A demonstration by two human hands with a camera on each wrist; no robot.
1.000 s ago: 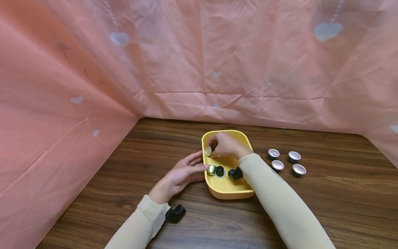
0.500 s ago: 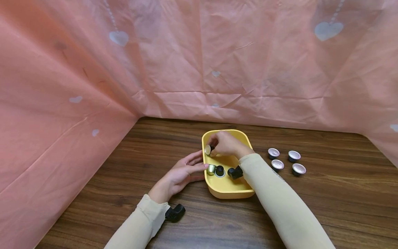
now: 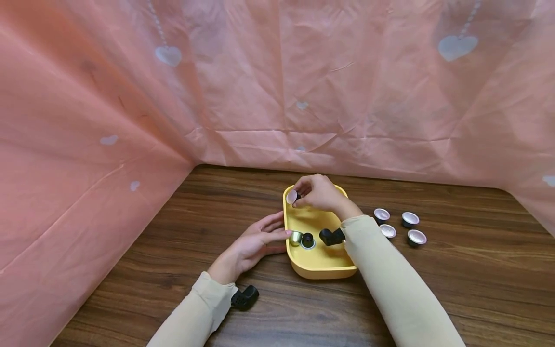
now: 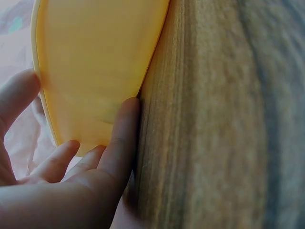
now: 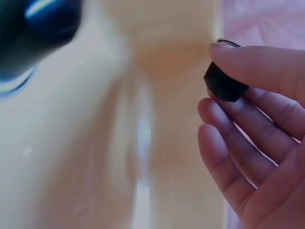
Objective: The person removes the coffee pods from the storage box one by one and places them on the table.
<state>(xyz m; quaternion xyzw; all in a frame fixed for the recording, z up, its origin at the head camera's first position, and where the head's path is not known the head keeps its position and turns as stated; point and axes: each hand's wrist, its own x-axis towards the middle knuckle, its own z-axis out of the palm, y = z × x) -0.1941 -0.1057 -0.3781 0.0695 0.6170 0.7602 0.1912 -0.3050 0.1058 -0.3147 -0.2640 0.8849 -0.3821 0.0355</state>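
My right hand (image 3: 323, 193) pinches a dark coffee capsule (image 3: 292, 196) between thumb and fingers over the far left corner of the yellow tray (image 3: 323, 273). Its pale lid faces left; the right wrist view shows the capsule's black body (image 5: 224, 83). Inside the tray, a green-gold capsule (image 3: 296, 238) lies tipped by the left wall, with a black capsule (image 3: 308, 239) standing lid-down beside it. My left hand (image 3: 253, 243) rests against the tray's left side, thumb at the rim and fingers extended along the outer wall (image 4: 100, 57).
Several dark capsules with pale lids, one of them the far right capsule (image 3: 410, 219), stand lid-up on the wooden table (image 3: 477, 270) right of the tray. Pink cloth (image 3: 243, 96) hangs behind and to the left.
My right hand has lifted with the capsule, up and slightly away from the tray floor, and the capsule's lid now looks paler. My left hand stays where it was.
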